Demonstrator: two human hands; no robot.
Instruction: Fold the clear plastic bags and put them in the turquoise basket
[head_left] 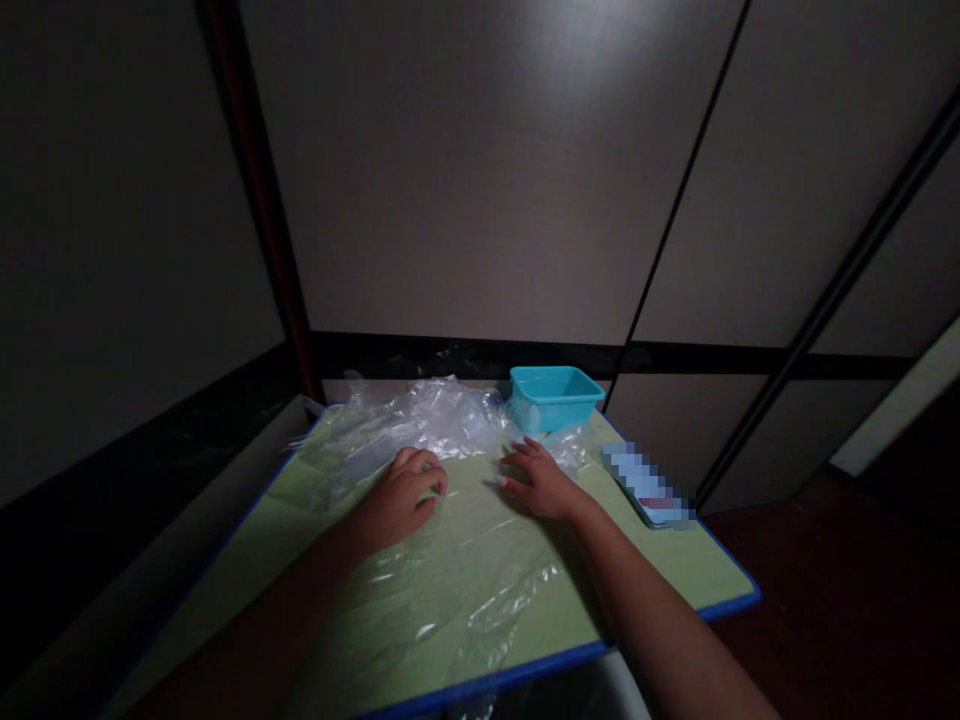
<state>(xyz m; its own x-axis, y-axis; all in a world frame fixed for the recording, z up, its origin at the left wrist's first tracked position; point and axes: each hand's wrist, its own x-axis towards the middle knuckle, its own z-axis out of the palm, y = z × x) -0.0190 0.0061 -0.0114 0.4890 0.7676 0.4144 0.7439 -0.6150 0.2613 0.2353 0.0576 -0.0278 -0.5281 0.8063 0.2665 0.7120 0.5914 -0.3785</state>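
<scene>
A clear plastic sheet or bag (480, 545) lies spread on the table between my hands, and part of it hangs over the front edge. My left hand (409, 490) is over the sheet's left side, its fingers loosely bent and the thumb apart, with nothing visible between them. On the other side, my right hand (544, 480) has its fingers spread at the sheet. Whether either hand presses on the film cannot be made out. Beyond both hands, crumpled clear plastic (450, 415) is heaped at the back of the table.
The pale green table (675, 570) has a blue edge. A turquoise plastic basket (559, 412) stands at its back right, touching the crumpled plastic. A flat, blurred-out blue item (645, 485) lies by the right edge. Panelled cabinet doors (480, 200) rise close behind the table.
</scene>
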